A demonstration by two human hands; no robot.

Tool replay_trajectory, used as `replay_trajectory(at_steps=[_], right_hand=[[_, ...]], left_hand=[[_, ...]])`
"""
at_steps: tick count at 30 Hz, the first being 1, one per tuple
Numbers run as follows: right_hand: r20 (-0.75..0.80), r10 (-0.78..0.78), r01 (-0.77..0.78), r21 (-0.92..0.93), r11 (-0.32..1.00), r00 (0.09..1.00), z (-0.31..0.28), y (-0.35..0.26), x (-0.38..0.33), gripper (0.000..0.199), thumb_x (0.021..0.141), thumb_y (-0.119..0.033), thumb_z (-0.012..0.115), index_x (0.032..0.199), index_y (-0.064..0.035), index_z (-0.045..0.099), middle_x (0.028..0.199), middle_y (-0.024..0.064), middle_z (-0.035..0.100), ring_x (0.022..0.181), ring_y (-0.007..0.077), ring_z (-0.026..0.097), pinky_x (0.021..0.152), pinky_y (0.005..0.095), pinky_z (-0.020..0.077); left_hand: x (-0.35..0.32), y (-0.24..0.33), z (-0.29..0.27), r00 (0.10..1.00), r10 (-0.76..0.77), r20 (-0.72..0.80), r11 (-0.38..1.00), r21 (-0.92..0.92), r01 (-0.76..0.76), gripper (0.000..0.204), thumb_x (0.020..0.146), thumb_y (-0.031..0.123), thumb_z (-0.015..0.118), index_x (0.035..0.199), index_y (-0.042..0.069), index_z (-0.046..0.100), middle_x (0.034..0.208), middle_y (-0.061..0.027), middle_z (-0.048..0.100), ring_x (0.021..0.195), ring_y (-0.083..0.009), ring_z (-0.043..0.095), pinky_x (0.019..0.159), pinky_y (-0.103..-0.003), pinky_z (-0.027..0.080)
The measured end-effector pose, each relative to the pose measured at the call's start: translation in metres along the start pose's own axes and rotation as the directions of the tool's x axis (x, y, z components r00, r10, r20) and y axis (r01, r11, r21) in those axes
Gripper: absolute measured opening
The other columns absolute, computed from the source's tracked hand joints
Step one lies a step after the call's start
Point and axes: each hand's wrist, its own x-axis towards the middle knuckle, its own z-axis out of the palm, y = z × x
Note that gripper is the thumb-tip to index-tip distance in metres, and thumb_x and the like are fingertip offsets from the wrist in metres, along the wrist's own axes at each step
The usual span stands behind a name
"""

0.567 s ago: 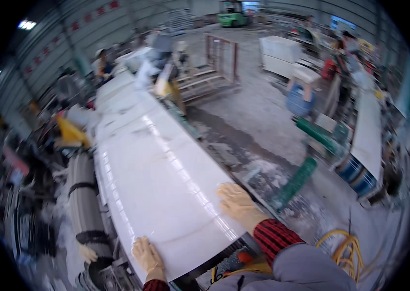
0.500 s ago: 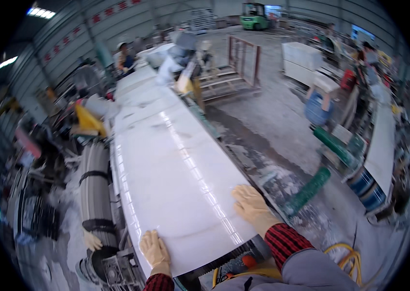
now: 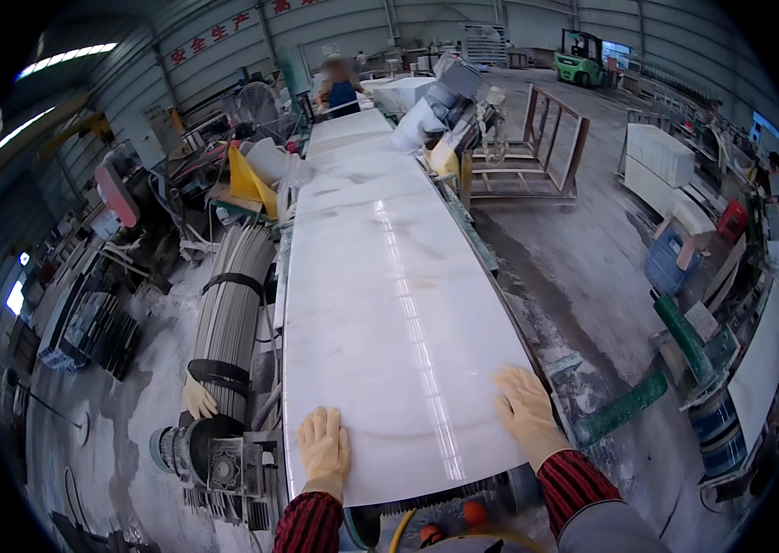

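A long polished white slab [image 3: 352, 304] with faint grey veins stretches away from me. It lies on a machine bed, its near end close to my body. My left hand [image 3: 323, 449], in a cream rubber glove, rests flat at the near left corner, fingers stretched forward. By the right edge, my gloved right hand [image 3: 526, 412] is pressed on the surface with its fingers extended. Neither hand grips anything. Below the near end, a dark toothed belt [image 3: 445, 490] partly shows, with orange knobs [image 3: 475, 512] beside it.
Left of the bed are a bundle of ribbed grey strips [image 3: 228, 318], a loose glove [image 3: 198, 397] and a motor [image 3: 188, 452]. A green beam [image 3: 622, 408] juts out at right. Farther off are a person [image 3: 341, 97], a metal frame rack [image 3: 532, 189] and a green forklift [image 3: 580, 60].
My view has turned left, so the scene sits farther right in the picture. Both hands remain on the slab near its edges, fingers still stretched out.
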Motion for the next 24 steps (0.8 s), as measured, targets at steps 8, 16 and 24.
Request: replay_trajectory(at_steps=[8, 16, 24], right_hand=[[0.012, -0.036, 0.036, -0.018, 0.999, 0.999, 0.006, 0.008, -0.0061, 0.046, 0.103, -0.024, 0.076, 0.144, -0.0032, 0.077, 0.156, 0.026, 0.074, 0.147, 0.0481, 0.064, 0.129, 0.0589, 0.0505], [0.026, -0.057, 0.057, -0.002, 0.998, 0.998, 0.0036, 0.0087, -0.0088, 0.05, 0.104, -0.021, 0.076, 0.15, -0.0017, 0.073, 0.156, 0.0298, 0.073, 0.144, 0.0532, 0.064, 0.128, 0.0641, 0.0496], [0.064, -0.026, 0.026, 0.006, 1.0, 0.998, -0.0009, 0.0067, -0.0104, 0.048, 0.104, -0.02, 0.076, 0.148, -0.0017, 0.073, 0.155, 0.0307, 0.073, 0.143, 0.0535, 0.065, 0.127, 0.064, 0.0512]], left_hand=[[0.0005, 0.0011, 0.0003, 0.999, -0.029, -0.017, 1.0, -0.009, 0.029, 0.049, 0.108, 0.028, 0.074, 0.155, 0.015, 0.069, 0.158, -0.0161, 0.066, 0.149, -0.0428, 0.059, 0.129, -0.06, 0.043], [-0.0001, 0.0, 0.0032, 0.997, -0.042, -0.063, 0.998, -0.043, 0.039, 0.041, 0.109, 0.023, 0.074, 0.148, 0.013, 0.074, 0.154, -0.0156, 0.07, 0.145, -0.0415, 0.063, 0.128, -0.057, 0.045], [-0.003, -0.0028, 0.0046, 0.997, -0.048, -0.06, 0.996, -0.08, 0.043, 0.04, 0.109, 0.021, 0.074, 0.147, 0.013, 0.074, 0.155, -0.0156, 0.071, 0.145, -0.0419, 0.063, 0.128, -0.058, 0.046]])
